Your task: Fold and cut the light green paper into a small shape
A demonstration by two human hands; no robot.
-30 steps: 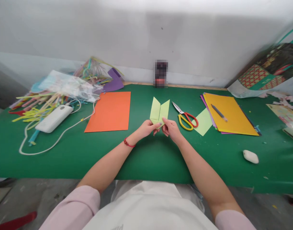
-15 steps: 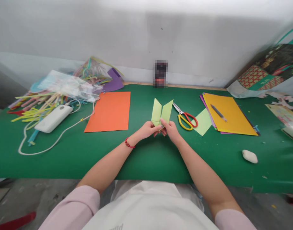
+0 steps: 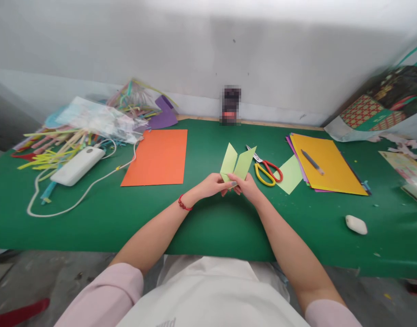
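A folded light green paper [image 3: 236, 164] with two pointed flaps stands up over the middle of the green table [image 3: 208, 222]. My left hand [image 3: 212, 185] pinches its lower left part, fingers closed. My right hand [image 3: 248, 187] pinches its lower right part, fingers closed too. A red string bracelet sits on my left wrist. The two hands meet at the paper's base, just above the table.
An orange sheet [image 3: 156, 156] lies to the left. Red and yellow scissors [image 3: 265, 168] and a light green scrap [image 3: 289, 173] lie right of my hands. Further right: a yellow paper stack [image 3: 326, 164] with a pen, a white eraser [image 3: 356, 224]. At far left: a white power bank [image 3: 77, 165] with cable, paper strips.
The folded green paper has tilted and shifted slightly to the right in my hands. Both hands stay pinched at its base and have moved a little right with it.
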